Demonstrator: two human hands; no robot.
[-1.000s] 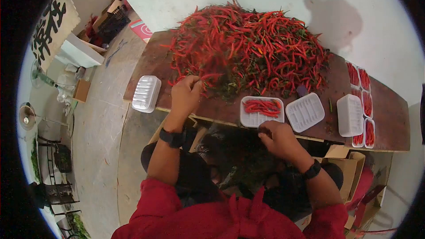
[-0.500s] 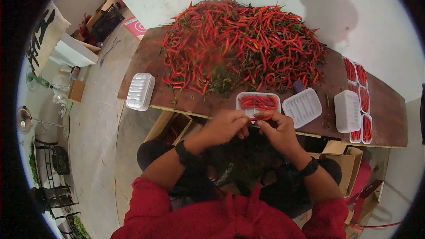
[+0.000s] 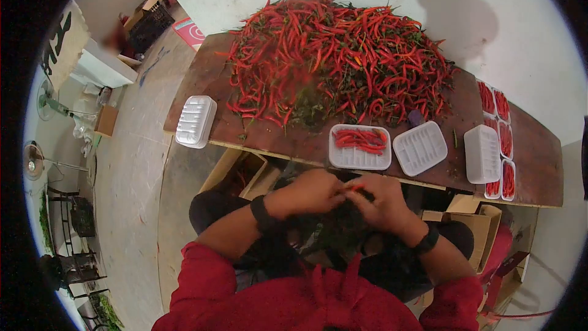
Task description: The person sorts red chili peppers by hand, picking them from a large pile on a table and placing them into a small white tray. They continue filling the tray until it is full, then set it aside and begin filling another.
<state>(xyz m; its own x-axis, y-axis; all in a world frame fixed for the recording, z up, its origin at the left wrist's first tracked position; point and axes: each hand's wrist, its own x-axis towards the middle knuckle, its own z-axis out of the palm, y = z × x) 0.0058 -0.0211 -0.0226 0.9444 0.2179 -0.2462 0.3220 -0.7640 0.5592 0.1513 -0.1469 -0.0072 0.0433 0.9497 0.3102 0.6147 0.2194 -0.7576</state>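
My left hand [image 3: 312, 192] and my right hand [image 3: 383, 199] meet over my lap, just below the table edge. Between their fingertips is a red chili [image 3: 355, 188], mostly hidden; the fingers of both hands are closed on it. Just beyond my hands, a white tray [image 3: 361, 160] holds several red chilies [image 3: 361, 140] lying in its upper part. To its right lies an empty white tray [image 3: 420, 148], slightly turned. A large heap of red chilies [image 3: 343, 55] with green stems covers the back of the table.
A stack of white trays [image 3: 195, 122] stands at the table's left end, another stack [image 3: 482, 154] on the right. Filled chili trays [image 3: 506, 140] line the far right. Open cardboard boxes [image 3: 488, 233] sit under the brown table [image 3: 257, 141].
Both hands have drawn back from the filled tray toward my body, with the chili between them. The chilies in that tray are now uncovered.
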